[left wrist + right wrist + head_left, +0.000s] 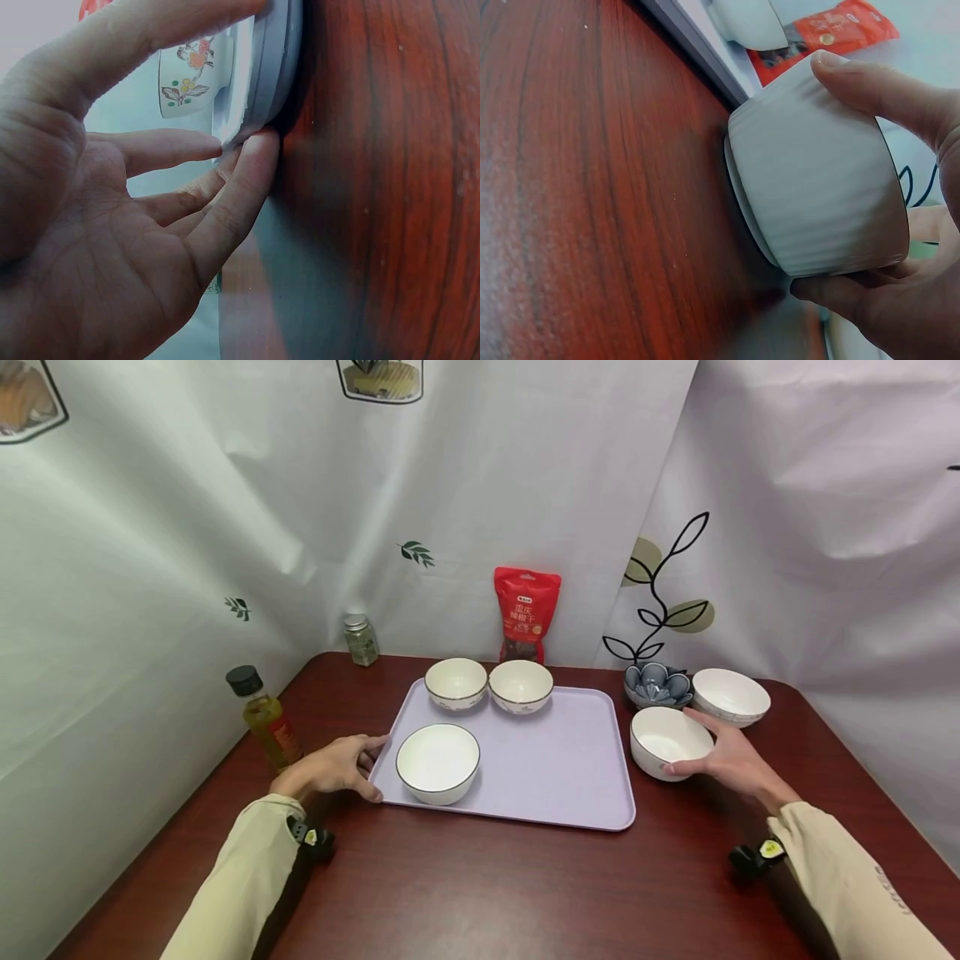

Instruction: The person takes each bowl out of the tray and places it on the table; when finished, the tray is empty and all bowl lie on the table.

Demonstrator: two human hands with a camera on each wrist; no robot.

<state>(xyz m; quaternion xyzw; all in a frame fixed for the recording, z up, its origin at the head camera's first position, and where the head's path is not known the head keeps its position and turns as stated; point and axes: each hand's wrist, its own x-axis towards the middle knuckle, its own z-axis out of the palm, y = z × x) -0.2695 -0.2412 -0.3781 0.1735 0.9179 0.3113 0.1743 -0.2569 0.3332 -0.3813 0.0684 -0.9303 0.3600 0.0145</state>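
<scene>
My right hand (pixel 731 758) grips a plain white bowl (pixel 670 737) with a dark rim, to the right of the tray. In the right wrist view the thumb lies near the rim of this ribbed bowl (pixel 817 172), with other fingers on its far side. At the tray's front left corner, my left hand (pixel 341 767) holds the edge of the lilac tray (pixel 555 760), thumb at the front and fingers at the left side. Another white bowl (pixel 438 760) sits on the tray near that hand. Two patterned bowls, a left one (pixel 456 681) and a right one (pixel 521 683), stand at the tray's back.
Behind the gripped bowl are a blue-grey petal-shaped bowl (pixel 657 685) and a wide white bowl (pixel 730 695). A red packet (pixel 527 610) leans on the back cloth. An oil bottle (pixel 266 718) stands beyond my left wrist, a small spice jar (pixel 361 639) at the back left.
</scene>
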